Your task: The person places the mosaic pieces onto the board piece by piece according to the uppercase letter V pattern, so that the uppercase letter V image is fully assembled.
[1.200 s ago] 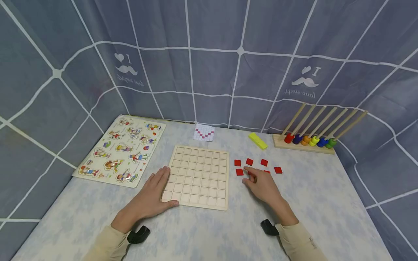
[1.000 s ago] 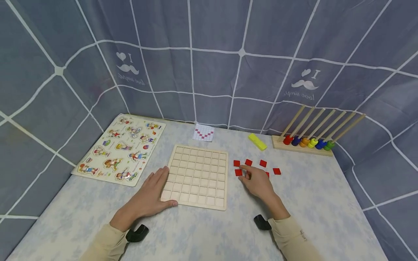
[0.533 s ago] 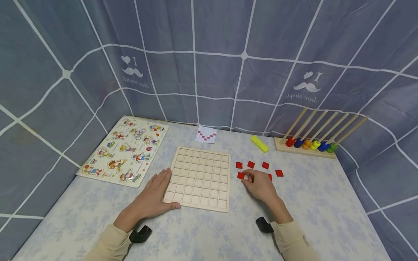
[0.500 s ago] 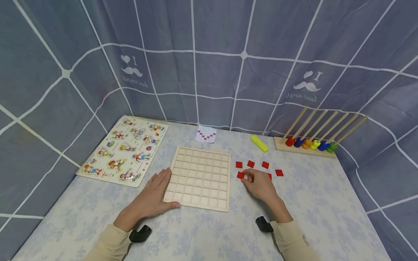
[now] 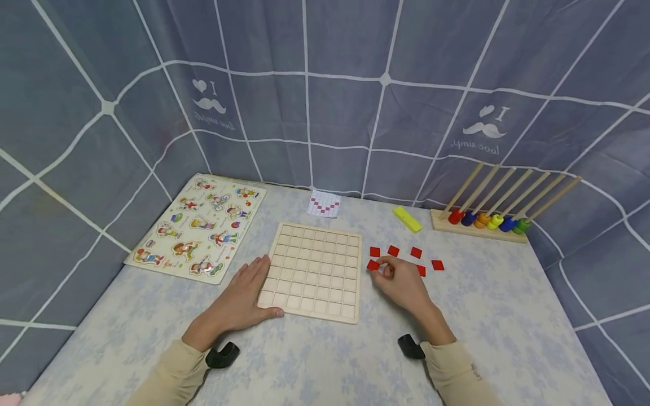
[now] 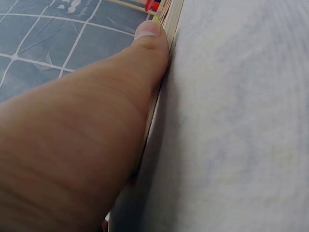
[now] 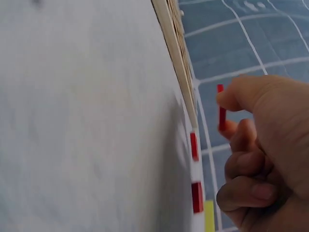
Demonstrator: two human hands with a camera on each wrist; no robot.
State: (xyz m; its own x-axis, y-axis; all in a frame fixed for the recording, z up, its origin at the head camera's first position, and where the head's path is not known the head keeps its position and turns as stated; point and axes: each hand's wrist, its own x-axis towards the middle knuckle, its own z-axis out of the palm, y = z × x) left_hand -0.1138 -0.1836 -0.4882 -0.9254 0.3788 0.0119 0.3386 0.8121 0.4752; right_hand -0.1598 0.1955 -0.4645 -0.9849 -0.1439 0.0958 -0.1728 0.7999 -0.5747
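Observation:
My right hand (image 5: 403, 285) pinches a thin red square tile (image 5: 373, 265) between thumb and index finger. In the right wrist view the tile (image 7: 222, 107) is seen edge-on, raised off the table, the other fingers curled beneath. Several more red tiles (image 5: 416, 252) lie flat around that hand, right of the wooden grid board (image 5: 360, 282). My left hand (image 5: 238, 299) rests along the board's left edge and lower left corner, fingers straight, thumb at the front rim. The left wrist view shows its thumb (image 6: 147, 36) against the board's side.
A pattern card (image 5: 324, 204) with pink squares lies behind the board, and a yellow bar (image 5: 407, 220) right of it. A picture puzzle board (image 5: 203, 225) is at the left. At the back right stands a wooden peg rack (image 5: 477, 230) with coloured beads. A grey curtain hangs behind.
The right hand has moved left from among the red tiles to the tile nearest the board and lifted it. The left hand has kept its place at the board.

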